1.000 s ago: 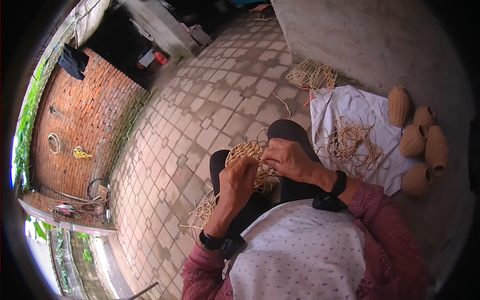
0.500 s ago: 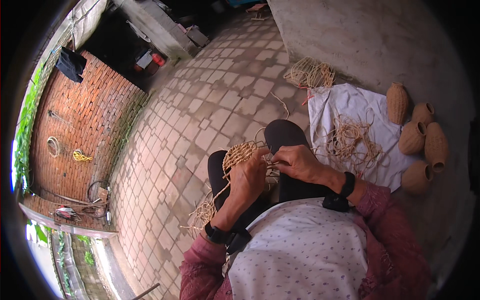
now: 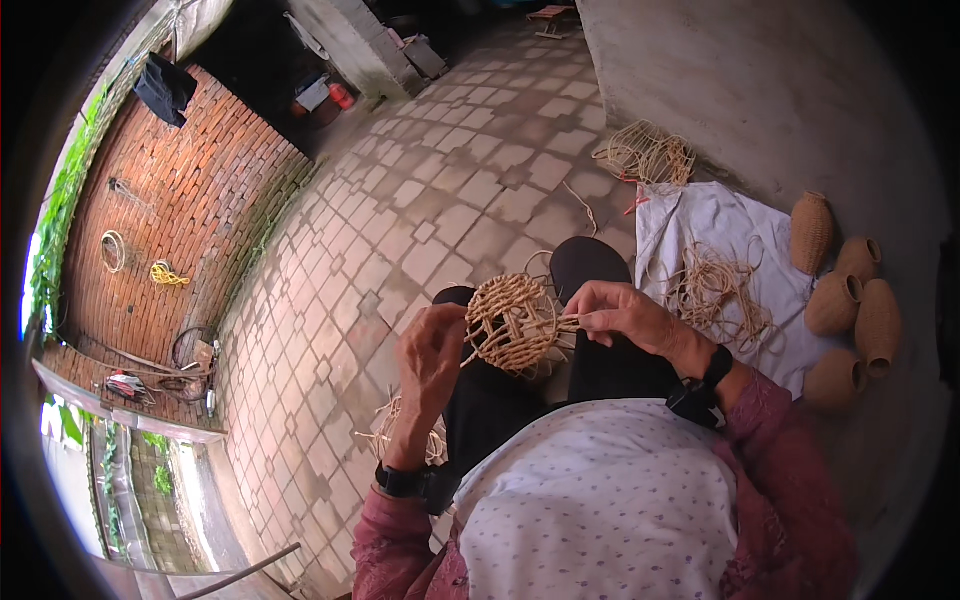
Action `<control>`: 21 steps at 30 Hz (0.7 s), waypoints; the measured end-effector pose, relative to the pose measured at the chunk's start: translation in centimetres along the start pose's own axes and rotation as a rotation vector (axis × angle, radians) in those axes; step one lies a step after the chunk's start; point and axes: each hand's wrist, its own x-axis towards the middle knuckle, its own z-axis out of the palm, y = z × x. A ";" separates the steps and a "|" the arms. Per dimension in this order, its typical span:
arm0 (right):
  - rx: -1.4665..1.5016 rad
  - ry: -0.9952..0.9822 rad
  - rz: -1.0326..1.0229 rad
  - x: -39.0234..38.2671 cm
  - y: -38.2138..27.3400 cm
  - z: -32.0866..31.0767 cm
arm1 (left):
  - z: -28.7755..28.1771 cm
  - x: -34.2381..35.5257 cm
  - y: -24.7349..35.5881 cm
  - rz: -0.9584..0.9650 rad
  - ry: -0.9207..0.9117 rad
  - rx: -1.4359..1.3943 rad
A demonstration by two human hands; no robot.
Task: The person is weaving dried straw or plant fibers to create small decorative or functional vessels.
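Note:
A small round basket [image 3: 512, 325] of twisted straw-coloured cord, with open gaps in its weave, is held up over my knees. My left hand [image 3: 428, 355] is closed at its left edge, the fingertips bent inward against the rim; whether they also grip a single strand is hidden. On the other side my right hand [image 3: 628, 318] pinches the loose cord ends that stick out of the basket's right edge. A thin loop of cord rises behind the basket, near my right knee. More loose cord [image 3: 388, 430] hangs low beside my left forearm.
To the right a white cloth [image 3: 735, 215] lies on the paving with a tangle of cord [image 3: 715, 295] on it. Several finished woven vessels [image 3: 833, 303] stand and lie beyond it. A coil of cord [image 3: 645, 155] rests against the grey wall [image 3: 720, 90]. A brick wall [image 3: 160, 220] is at left.
My hands have moved apart, the left one to the left, the right one to the right. The basket now faces up between them, its weave in fuller view.

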 end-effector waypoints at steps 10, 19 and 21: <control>0.330 -0.046 0.180 0.2 0.9 -0.3 | 4.2 -1.1 2.4 0.338 -0.076 0.243; -0.458 -0.023 0.350 2.0 -1.3 1.3 | 4.8 -0.6 2.4 0.447 -0.176 0.266; -0.728 0.006 0.310 2.1 -1.3 1.7 | 3.9 -1.0 2.0 0.337 -0.108 0.142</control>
